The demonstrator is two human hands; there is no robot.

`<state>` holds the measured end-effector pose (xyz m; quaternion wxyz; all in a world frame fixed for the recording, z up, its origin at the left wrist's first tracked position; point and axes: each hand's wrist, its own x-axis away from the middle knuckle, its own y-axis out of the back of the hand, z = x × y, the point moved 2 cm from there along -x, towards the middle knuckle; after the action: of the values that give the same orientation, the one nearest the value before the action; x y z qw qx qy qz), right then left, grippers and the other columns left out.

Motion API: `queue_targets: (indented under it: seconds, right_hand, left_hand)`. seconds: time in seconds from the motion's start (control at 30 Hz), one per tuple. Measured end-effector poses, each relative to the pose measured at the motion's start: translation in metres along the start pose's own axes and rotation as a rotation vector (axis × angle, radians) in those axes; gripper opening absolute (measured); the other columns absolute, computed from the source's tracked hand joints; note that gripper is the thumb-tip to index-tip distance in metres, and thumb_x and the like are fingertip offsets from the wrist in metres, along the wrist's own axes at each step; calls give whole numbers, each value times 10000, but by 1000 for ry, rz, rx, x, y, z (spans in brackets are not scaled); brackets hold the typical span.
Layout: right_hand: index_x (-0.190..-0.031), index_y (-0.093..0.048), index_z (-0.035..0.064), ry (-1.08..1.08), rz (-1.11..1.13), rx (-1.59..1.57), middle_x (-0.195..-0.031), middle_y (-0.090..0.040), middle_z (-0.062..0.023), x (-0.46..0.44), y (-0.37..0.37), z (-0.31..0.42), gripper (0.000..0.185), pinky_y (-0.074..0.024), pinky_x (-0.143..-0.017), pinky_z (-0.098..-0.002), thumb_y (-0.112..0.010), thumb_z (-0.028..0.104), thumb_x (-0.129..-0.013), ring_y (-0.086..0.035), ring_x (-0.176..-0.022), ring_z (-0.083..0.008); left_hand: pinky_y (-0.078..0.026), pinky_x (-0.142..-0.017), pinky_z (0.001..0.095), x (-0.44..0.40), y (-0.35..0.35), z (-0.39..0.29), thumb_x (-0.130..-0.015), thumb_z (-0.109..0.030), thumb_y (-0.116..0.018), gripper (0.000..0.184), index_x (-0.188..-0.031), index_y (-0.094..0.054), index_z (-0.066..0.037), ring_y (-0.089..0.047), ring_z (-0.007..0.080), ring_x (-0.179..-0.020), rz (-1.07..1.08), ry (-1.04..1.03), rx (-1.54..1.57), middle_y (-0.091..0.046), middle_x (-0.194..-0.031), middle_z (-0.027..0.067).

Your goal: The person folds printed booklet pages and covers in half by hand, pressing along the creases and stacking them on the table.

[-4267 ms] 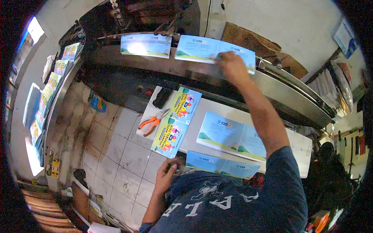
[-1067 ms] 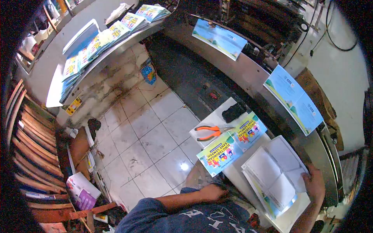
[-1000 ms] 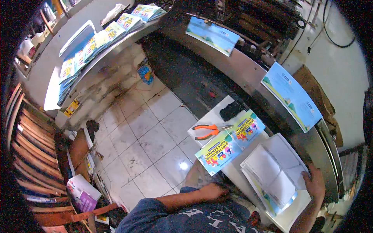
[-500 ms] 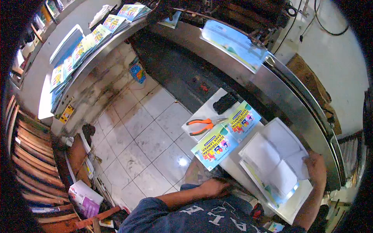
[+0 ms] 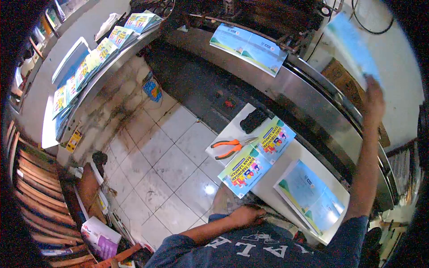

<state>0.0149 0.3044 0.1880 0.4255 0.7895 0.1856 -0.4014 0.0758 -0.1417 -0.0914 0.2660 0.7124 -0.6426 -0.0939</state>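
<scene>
My right hand is raised at the upper right, gripping the lower end of a blue printed sheet, which is blurred by motion. On the white board beside me lies a stack of similar blue printed sheets. Two yellow-and-blue printed covers are farther along the board, with orange-handled pliers and a black object near its far end. My left hand rests at my lap with its fingers curled, and nothing shows in it.
Another pair of blue sheets hangs over the metal edge of a machine. Piles of printed covers line the curved counter on the left. Wooden slats stand at the lower left, beside the tiled floor.
My right hand has lifted a sheet from the board and swung it up and away. The stack now shows its blue printed face. My left hand has stayed at my lap.
</scene>
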Motion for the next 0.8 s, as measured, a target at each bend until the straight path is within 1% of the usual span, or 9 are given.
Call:
queue_targets:
  seconds: [0.13, 0.2, 0.27, 0.33, 0.4, 0.5, 0.6, 0.73, 0.8]
  right_hand:
    - [-1173, -596, 38, 77, 425, -240, -1214, -592, -190, 78, -31, 57, 346, -450, -961, -420, -575, 45, -827, -572, -1116, -336]
    - [-1166, -586, 22, 116, 518, -122, -1211, -580, -204, 107, 46, 99, 374, -442, -957, -436, -634, 96, -803, -558, -1118, -340]
    - [-1213, -548, 24, -121, 829, -354, -1278, -532, -182, 138, 91, 111, 527, -419, -977, -450, -722, 213, -752, -512, -1156, -352]
    - [-1270, -496, 17, -93, 1076, -411, -1359, -459, -171, 183, 150, 129, 706, -387, -1016, -449, -774, 330, -702, -443, -1232, -360]
    - [-1298, -468, 6, -44, 1084, -261, -1376, -436, -180, 216, 194, 145, 817, -371, -1037, -445, -805, 389, -660, -412, -1268, -358]
    - [-1323, -453, 19, -11, 1133, -281, -1395, -417, -188, 245, 201, 141, 855, -347, -1068, -434, -807, 420, -655, -379, -1301, -351]
    - [-1328, -449, 23, 30, 1213, -609, -1404, -412, -194, 248, 194, 110, 860, -347, -1076, -422, -805, 426, -656, -385, -1301, -360]
    - [-1328, -451, 22, -252, 1497, -752, -1367, -474, -199, 209, 197, 82, 673, -395, -1041, -409, -701, 217, -735, -481, -1240, -350]
    - [-1282, -502, 52, -261, 1351, -719, -1203, -603, -183, 193, 210, 71, 561, -457, -949, -437, -651, 153, -750, -598, -1085, -368]
  left_hand:
    - [-516, -738, 502, -3, -21, 24, -880, -362, -559, 297, -1043, -565, -113, -618, 403, -887, -92, -113, 24, -621, -942, 207]
    - [-515, -742, 512, -7, -27, 24, -892, -394, -532, 327, -1068, -576, -121, -630, 402, -872, 110, 119, -71, -631, -977, 217]
    - [-517, -736, 514, -11, -8, -1, -897, -411, -516, 347, -1082, -579, -124, -636, 399, -860, 176, 125, -108, -640, -973, 218]
    - [-518, -729, 516, -10, -14, -1, -902, -429, -500, 368, -1096, -582, -127, -643, 396, -848, 199, 143, -159, -648, -968, 219]
    - [-526, -692, 514, -12, -35, 18, -907, -454, -489, 397, -1075, -593, -109, -649, 396, -789, -26, -14, -181, -660, -895, 206]
    - [-528, -659, 515, -15, -25, 2, -906, -452, -498, 398, -1041, -601, -92, -650, 393, -760, 53, 33, -240, -660, -846, 202]
    - [-532, -631, 508, -15, -32, 6, -899, -440, -518, 377, -1008, -606, -90, -651, 384, -724, 22, -4, -295, -656, -814, 201]
    - [-536, -629, 499, -15, -26, -3, -893, -426, -534, 358, -996, -604, -91, -654, 374, -723, 7, 32, -315, -653, -790, 204]
    - [-538, -640, 491, -12, -20, -7, -894, -421, -536, 359, -990, -599, -81, -655, 372, -736, 58, 39, -296, -655, -813, 202]
